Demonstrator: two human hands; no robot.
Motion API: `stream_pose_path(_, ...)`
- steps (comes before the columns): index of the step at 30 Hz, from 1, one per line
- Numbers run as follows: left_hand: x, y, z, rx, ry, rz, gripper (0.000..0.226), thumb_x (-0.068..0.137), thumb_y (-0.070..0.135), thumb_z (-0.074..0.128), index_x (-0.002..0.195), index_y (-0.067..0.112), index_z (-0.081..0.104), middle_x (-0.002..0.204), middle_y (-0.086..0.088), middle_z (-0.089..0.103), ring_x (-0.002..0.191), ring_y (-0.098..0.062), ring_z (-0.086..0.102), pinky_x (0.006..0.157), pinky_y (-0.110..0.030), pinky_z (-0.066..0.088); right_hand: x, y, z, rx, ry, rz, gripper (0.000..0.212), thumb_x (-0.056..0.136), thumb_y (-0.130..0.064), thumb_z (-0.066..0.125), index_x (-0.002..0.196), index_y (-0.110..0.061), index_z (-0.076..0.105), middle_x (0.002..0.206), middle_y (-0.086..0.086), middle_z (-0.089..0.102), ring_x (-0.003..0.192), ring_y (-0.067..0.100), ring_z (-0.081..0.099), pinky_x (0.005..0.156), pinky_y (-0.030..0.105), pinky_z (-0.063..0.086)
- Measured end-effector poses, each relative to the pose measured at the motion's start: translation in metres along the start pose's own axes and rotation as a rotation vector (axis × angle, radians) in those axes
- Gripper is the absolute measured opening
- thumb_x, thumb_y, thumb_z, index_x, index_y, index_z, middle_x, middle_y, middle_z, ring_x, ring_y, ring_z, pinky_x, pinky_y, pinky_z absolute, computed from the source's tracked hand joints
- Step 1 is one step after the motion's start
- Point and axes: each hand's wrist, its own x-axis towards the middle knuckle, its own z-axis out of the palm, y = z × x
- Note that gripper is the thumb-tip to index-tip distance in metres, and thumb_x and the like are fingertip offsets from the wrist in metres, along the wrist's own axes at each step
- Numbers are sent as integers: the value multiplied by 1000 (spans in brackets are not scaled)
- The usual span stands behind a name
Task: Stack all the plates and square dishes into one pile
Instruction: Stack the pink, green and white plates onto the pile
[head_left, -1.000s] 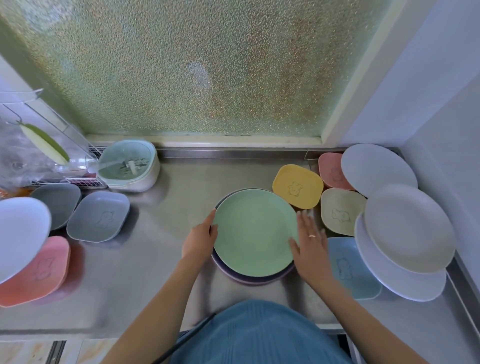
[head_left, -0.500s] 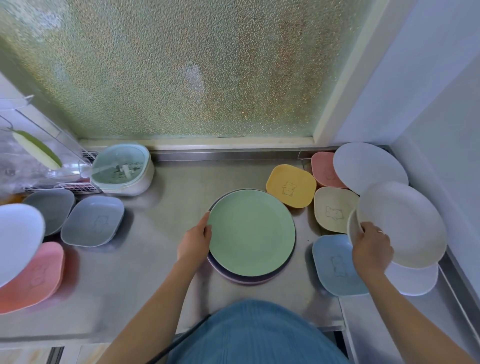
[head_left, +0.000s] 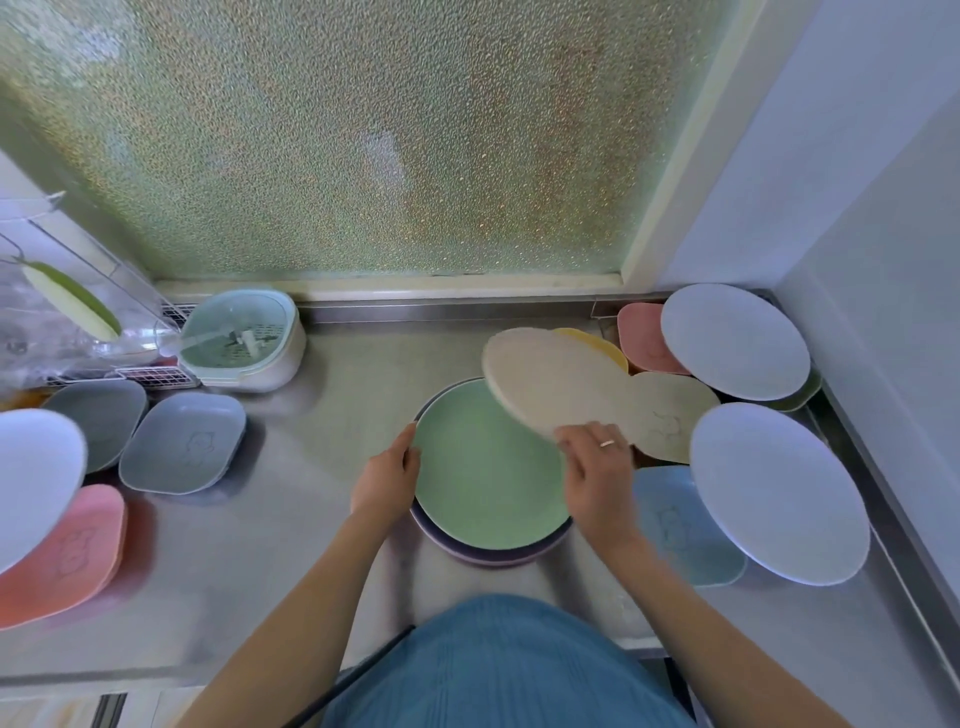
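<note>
The right hand (head_left: 597, 467) has the cream plate (head_left: 550, 384) pinched at its near rim, fingers curled over the edge, and it hangs tilted in the air above the far right side of the green plate (head_left: 488, 467). The left hand (head_left: 387, 480) is pressed against the green plate's left rim, fingers bent along the edge rather than wrapped round it, steadying the pile, which sits on a purple plate (head_left: 483, 553) in the middle of the counter (head_left: 322, 415).

Here's the worry: that cream plate is held by one edge only and slopes away from the hand. Let it drop early and the far rim could land on the yellow dish (head_left: 605, 343) or the beige dish (head_left: 675, 415) just behind, rather than flat on the pile. Set it down off-centre and the pile could shift, though the left hand is there to brace it.

Against half a second ago: the right hand was out at the right, gripping this plate where it lay on top of a white plate (head_left: 779, 491). Now it has swung across to the pile, and the white plate lies uncovered. The left hand hasn't budged.

Plenty left: a blue dish (head_left: 685, 525), pink dish (head_left: 641, 338), more white plates, and grey and pink dishes on the left.
</note>
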Motion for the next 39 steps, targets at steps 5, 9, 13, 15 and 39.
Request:
stream_pose_path(5, -5, 6, -9, -119, -32, 37, 43, 96, 23, 41, 138, 32, 43, 105, -13, 65, 99, -31, 59, 77, -27, 39, -29, -18, 16, 2, -201, -210, 30, 72, 7, 54, 91, -15, 59, 77, 4, 62, 80, 17, 45, 74, 26, 35)
stream_pose_path(9, -9, 7, -8, -166, -13, 38, 41, 98, 27, 40, 138, 29, 43, 118, -11, 65, 107, -30, 59, 78, -27, 39, -39, -13, 15, -36, -258, -278, 27, 74, 2, 51, 91, -13, 64, 78, 3, 63, 81, 17, 46, 76, 26, 39)
stream_pose_path(13, -10, 8, -8, -241, 5, 43, 38, 98, 25, 39, 135, 27, 48, 115, -15, 67, 93, -28, 60, 77, -26, 39, -52, -7, 11, -78, -361, -312, 29, 72, 2, 53, 90, -14, 69, 78, 1, 64, 81, 16, 47, 75, 28, 46)
stream_pose_path(15, -10, 6, -9, -228, 1, 44, 38, 98, 23, 40, 134, 25, 49, 109, -17, 67, 85, -28, 58, 75, -26, 38, -60, -4, 10, -78, -402, -331, 34, 74, -2, 44, 89, -16, 71, 78, 0, 64, 81, 15, 45, 75, 26, 44)
stream_pose_path(39, -12, 7, -2, -89, 86, 49, 31, 96, 22, 36, 123, 23, 51, 78, -8, 63, 76, -33, 59, 65, -34, 47, -18, 24, 17, -15, -598, 522, 64, 96, -9, 38, 150, -18, 4, 158, 4, 15, 143, 25, 20, 113, 37, 22)
